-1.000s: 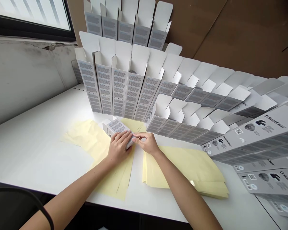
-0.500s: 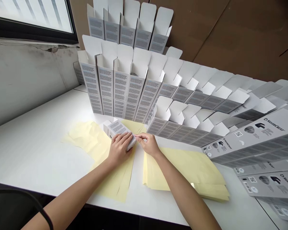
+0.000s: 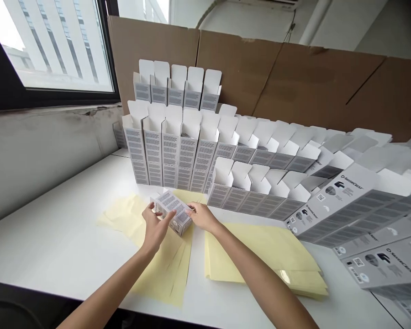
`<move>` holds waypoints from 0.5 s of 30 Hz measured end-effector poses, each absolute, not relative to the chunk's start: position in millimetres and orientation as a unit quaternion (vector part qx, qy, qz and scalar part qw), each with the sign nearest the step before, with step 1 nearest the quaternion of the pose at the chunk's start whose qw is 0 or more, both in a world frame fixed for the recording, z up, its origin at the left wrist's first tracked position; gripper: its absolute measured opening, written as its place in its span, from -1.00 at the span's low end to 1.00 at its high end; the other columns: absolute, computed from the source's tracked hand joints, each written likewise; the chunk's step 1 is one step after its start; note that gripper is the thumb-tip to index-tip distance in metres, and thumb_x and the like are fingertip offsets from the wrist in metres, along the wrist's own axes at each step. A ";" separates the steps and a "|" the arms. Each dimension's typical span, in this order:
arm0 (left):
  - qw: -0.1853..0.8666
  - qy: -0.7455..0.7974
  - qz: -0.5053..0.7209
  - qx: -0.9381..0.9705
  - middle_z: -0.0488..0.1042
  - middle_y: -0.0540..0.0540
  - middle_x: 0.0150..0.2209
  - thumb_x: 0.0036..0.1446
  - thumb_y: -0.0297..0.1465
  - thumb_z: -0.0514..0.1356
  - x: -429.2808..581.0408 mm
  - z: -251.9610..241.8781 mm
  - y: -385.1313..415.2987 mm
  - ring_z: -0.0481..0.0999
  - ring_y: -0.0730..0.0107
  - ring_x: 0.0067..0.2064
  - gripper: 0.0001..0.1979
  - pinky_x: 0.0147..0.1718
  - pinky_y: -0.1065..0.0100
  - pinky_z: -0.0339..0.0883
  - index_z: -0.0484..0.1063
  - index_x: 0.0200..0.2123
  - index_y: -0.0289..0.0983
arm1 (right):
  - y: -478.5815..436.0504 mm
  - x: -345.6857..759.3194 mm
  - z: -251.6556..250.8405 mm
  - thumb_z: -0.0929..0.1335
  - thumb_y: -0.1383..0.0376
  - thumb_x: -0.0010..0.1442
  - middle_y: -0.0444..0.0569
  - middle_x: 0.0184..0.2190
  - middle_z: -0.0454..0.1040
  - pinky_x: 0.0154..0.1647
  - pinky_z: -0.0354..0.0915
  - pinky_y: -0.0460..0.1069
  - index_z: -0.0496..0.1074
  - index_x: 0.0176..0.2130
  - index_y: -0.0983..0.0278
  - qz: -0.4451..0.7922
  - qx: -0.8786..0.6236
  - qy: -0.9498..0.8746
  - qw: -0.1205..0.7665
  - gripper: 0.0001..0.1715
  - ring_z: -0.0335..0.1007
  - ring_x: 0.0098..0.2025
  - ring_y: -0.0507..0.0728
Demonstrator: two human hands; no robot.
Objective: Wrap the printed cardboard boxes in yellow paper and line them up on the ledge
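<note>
A small printed cardboard box (image 3: 173, 205) lies tilted on creased yellow paper sheets (image 3: 164, 274). My left hand (image 3: 155, 226) is at the box's near left side, thumb and fingers spread apart. Its thumb lies over the box's upper face, though firm contact cannot be made out. With fingers pinched together, my right hand (image 3: 202, 216) holds the box's right edge. White flaps show at the far left end of the box. A stack of flat yellow sheets (image 3: 260, 251) lies beneath my right forearm.
Rows of upright open-topped boxes (image 3: 171, 146) line the table's back, with a shorter row (image 3: 250, 196) in front. Larger printed boxes (image 3: 329, 196) crowd the right side. Behind stands a brown cardboard panel (image 3: 239, 68); a window (image 3: 65, 45) is at left on the wall.
My left hand has lifted off the box's top and turned, its fingers now spread at the left side. My right hand stays at the right edge. The view has tilted up.
</note>
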State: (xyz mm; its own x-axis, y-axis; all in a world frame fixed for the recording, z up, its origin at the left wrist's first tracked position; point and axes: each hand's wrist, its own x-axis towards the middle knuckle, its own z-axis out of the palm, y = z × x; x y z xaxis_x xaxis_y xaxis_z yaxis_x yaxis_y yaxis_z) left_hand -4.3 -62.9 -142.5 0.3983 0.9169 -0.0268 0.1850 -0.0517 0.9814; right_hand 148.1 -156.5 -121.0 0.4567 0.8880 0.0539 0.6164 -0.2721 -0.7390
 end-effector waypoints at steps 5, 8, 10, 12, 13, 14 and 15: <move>0.622 0.419 0.264 0.607 0.09 -0.43 0.21 -0.10 -0.02 0.35 -9.4 -142.6 -65.1 0.49 0.15 -0.07 -0.04 -0.26 0.21 0.46 -0.10 0.20 -0.27 | -167.7 135.1 -122.0 0.24 0.36 0.24 -0.02 -0.27 0.54 -0.30 0.23 -0.07 0.45 -0.17 0.28 0.192 -0.793 -0.459 0.353 -0.77 0.43 -0.25 0.10; 0.652 0.407 0.242 0.592 0.26 -0.40 0.11 -0.10 -0.03 0.36 -7.2 -140.9 -73.0 0.52 0.26 -0.21 -0.05 -0.28 0.25 0.46 -0.06 0.19 -0.31 | -179.0 130.8 -121.9 0.25 0.39 0.22 0.00 -0.17 0.53 -0.23 0.25 -0.06 0.42 -0.07 0.26 0.190 -0.799 -0.443 0.360 -0.71 0.43 -0.16 0.11; 0.646 0.387 0.245 0.611 0.31 -0.34 0.09 -0.09 -0.03 0.36 -4.1 -139.0 -77.7 0.51 0.31 -0.24 -0.07 -0.29 0.26 0.46 -0.01 0.20 -0.28 | -186.4 129.6 -120.6 0.26 0.40 0.21 -0.01 -0.13 0.52 -0.21 0.25 -0.05 0.41 -0.05 0.24 0.189 -0.801 -0.437 0.363 -0.68 0.42 -0.12 0.12; 0.620 0.359 0.260 0.648 0.30 -0.27 0.11 -0.10 -0.02 0.36 0.2 -137.3 -79.7 0.49 0.35 -0.26 -0.09 -0.31 0.27 0.46 0.02 0.22 -0.22 | -192.9 129.5 -117.8 0.29 0.38 0.18 -0.03 -0.13 0.52 -0.22 0.26 -0.05 0.41 -0.04 0.23 0.184 -0.803 -0.433 0.367 -0.68 0.42 -0.12 0.13; 0.606 0.341 0.271 0.666 0.30 -0.25 0.12 -0.10 -0.03 0.36 2.9 -136.8 -79.5 0.47 0.38 -0.28 -0.09 -0.32 0.28 0.45 0.02 0.23 -0.19 | -195.4 129.9 -115.6 0.31 0.36 0.17 -0.03 -0.14 0.52 -0.23 0.26 -0.05 0.41 -0.05 0.22 0.177 -0.804 -0.431 0.368 -0.68 0.42 -0.13 0.13; 0.595 0.320 0.282 0.682 0.29 -0.23 0.13 -0.11 -0.04 0.37 6.2 -136.6 -78.4 0.45 0.42 -0.31 -0.07 -0.34 0.29 0.45 0.01 0.24 -0.18 | -197.4 130.6 -112.8 0.33 0.34 0.16 -0.03 -0.15 0.52 -0.25 0.26 -0.05 0.41 -0.05 0.22 0.166 -0.809 -0.429 0.367 -0.69 0.43 -0.14 0.14; 0.585 0.297 0.294 0.696 0.28 -0.23 0.14 -0.12 -0.06 0.38 10.0 -136.7 -76.6 0.43 0.46 -0.34 -0.05 -0.34 0.31 0.44 0.00 0.25 -0.17 | -198.7 131.7 -109.4 0.34 0.32 0.16 -0.03 -0.16 0.52 -0.27 0.25 -0.05 0.41 -0.07 0.22 0.149 -0.816 -0.426 0.362 -0.70 0.43 -0.16 0.14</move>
State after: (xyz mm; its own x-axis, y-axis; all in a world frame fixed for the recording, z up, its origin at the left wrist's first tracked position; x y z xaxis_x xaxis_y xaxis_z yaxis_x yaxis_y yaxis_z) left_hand 10.0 -76.6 -136.7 0.6511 0.7564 0.0622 0.0688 -0.1404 0.9877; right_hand 131.7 -198.7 -109.4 0.5929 0.8027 0.0643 0.5866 -0.3758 -0.7174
